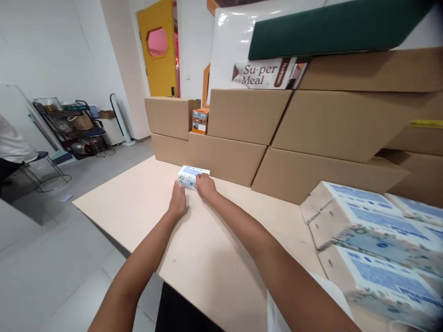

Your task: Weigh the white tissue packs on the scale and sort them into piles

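Observation:
A small white and blue box (191, 174) lies on the light wooden table (145, 203), close to the wall of cardboard boxes. Both my arms reach out to it. My left hand (177, 201) rests at its near left corner with the fingers curled against the side. My right hand (205, 186) lies over its near right end, fingers bent onto the top. The box sits flat on the table between the two hands.
Stacked brown cardboard boxes (242, 138) line the table's back. White and blue cartons (374, 230) are piled at the right. A small orange box (200, 121) stands among the cardboard. A person sits at far left (10, 147); a shelf rack (69, 124) and yellow door (159, 50) stand behind.

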Demonstrator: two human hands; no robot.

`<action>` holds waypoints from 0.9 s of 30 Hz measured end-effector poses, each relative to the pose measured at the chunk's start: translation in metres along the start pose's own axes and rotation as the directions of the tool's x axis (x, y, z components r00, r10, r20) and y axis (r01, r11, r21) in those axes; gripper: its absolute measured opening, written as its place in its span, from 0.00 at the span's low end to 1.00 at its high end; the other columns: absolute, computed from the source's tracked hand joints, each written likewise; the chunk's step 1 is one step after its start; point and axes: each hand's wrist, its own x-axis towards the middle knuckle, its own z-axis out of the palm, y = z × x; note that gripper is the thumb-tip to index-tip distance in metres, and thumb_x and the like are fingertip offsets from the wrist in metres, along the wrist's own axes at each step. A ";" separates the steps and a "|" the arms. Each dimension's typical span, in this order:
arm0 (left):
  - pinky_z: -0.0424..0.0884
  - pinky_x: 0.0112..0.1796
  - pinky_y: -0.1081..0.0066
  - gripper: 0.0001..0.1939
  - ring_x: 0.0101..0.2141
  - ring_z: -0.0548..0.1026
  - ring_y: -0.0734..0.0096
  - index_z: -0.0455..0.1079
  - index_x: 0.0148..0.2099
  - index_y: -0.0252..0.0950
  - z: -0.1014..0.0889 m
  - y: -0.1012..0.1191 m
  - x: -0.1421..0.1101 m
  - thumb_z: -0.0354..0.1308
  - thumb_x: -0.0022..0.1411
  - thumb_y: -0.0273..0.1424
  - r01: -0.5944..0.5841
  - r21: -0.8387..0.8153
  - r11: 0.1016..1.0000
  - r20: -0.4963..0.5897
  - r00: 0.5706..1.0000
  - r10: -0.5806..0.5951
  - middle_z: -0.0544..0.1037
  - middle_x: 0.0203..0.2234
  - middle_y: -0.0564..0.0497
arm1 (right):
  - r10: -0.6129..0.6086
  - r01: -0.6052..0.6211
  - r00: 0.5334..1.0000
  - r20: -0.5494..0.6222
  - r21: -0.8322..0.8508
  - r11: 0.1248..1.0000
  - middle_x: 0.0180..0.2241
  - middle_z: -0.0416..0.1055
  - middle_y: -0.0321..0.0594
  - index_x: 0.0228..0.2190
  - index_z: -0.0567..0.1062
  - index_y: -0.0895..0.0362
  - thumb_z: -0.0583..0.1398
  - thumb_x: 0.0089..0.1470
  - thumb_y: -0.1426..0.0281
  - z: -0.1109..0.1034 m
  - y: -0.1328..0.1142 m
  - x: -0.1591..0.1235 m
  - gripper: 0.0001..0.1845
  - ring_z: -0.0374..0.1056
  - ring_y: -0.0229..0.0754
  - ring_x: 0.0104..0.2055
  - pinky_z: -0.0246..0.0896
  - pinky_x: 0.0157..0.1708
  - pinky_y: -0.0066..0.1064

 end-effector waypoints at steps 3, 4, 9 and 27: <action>0.36 0.77 0.50 0.47 0.79 0.41 0.48 0.44 0.79 0.26 0.000 -0.004 -0.002 0.28 0.75 0.57 0.060 0.031 0.998 -0.006 0.998 -0.060 0.44 0.80 0.32 | 0.001 -0.001 1.000 0.011 -0.012 1.000 0.59 0.74 0.48 0.58 0.75 0.56 0.65 0.68 0.61 0.003 -0.006 0.011 0.22 0.75 0.49 0.56 0.76 0.54 0.48; 0.38 0.77 0.52 0.46 0.79 0.42 0.50 0.45 0.79 0.27 0.001 -0.005 -0.003 0.30 0.75 0.57 0.068 0.038 0.997 0.002 0.998 -0.069 0.45 0.80 0.33 | 0.005 -0.004 1.000 0.017 -0.015 1.000 0.59 0.74 0.48 0.58 0.75 0.57 0.65 0.68 0.61 0.003 -0.007 0.013 0.22 0.75 0.49 0.56 0.76 0.54 0.48; 0.41 0.77 0.54 0.46 0.79 0.44 0.53 0.47 0.79 0.27 -0.001 -0.003 -0.006 0.30 0.75 0.56 0.074 0.049 0.996 0.040 0.996 -0.076 0.47 0.79 0.34 | 0.007 -0.006 0.998 0.056 -0.020 1.000 0.58 0.74 0.47 0.58 0.75 0.56 0.64 0.68 0.61 0.001 -0.005 0.017 0.21 0.75 0.49 0.55 0.76 0.54 0.48; 0.38 0.77 0.54 0.46 0.79 0.39 0.54 0.43 0.80 0.26 0.003 -0.002 -0.011 0.32 0.76 0.56 0.058 0.094 0.994 0.061 0.996 -0.064 0.42 0.80 0.35 | -0.147 0.140 0.986 0.084 0.078 0.987 0.74 0.57 0.51 0.69 0.64 0.53 0.64 0.67 0.59 0.011 0.019 0.031 0.34 0.58 0.60 0.73 0.56 0.70 0.61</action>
